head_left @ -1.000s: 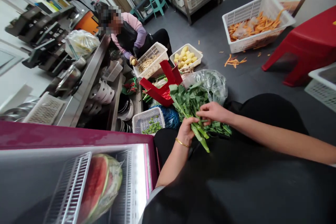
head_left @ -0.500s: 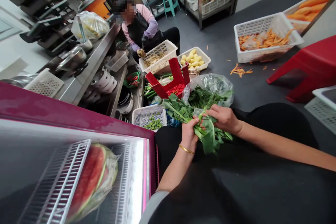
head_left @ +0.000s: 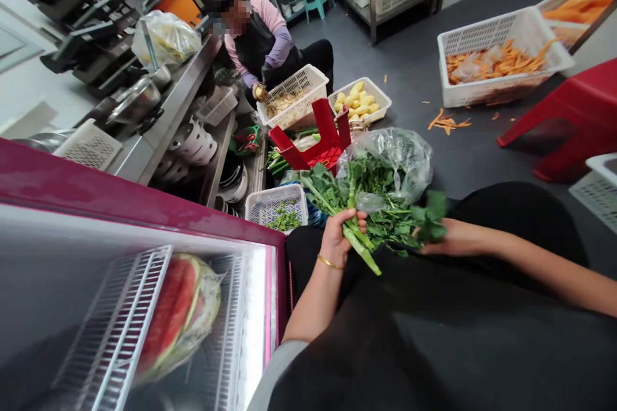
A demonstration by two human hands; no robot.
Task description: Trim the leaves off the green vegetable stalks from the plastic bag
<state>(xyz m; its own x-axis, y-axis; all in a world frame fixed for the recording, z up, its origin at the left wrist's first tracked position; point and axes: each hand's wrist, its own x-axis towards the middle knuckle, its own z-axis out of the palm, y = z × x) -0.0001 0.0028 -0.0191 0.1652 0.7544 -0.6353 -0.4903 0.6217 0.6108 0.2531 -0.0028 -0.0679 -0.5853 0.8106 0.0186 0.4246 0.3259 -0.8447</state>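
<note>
My left hand (head_left: 339, 231) is wrapped round several thick leafy green stalks (head_left: 359, 245), their cut ends pointing down toward my lap. At the right, my right hand (head_left: 439, 237) is closed on dark green leaves (head_left: 432, 215); its fingertips are partly hidden and slightly blurred. Beneath and between both hands lies a heap of leafy greens (head_left: 393, 223). Just beyond, a clear plastic bag (head_left: 414, 153) holds more greens. A white basket (head_left: 250, 210) with small green pieces stands left of my left hand.
An upturned red stool (head_left: 325, 122) lies ahead, near a basket of peeled potatoes (head_left: 359, 103). A co-worker (head_left: 260, 32) sits over another basket. Orange peelings fill a crate (head_left: 506, 64) at right, beside a red stool (head_left: 578, 109). An open fridge (head_left: 279, 295) borders my left.
My right hand has drawn away from the stalks, down and right, with leaves in it. My left hand keeps the stalks, whose lower ends now show bare.
</note>
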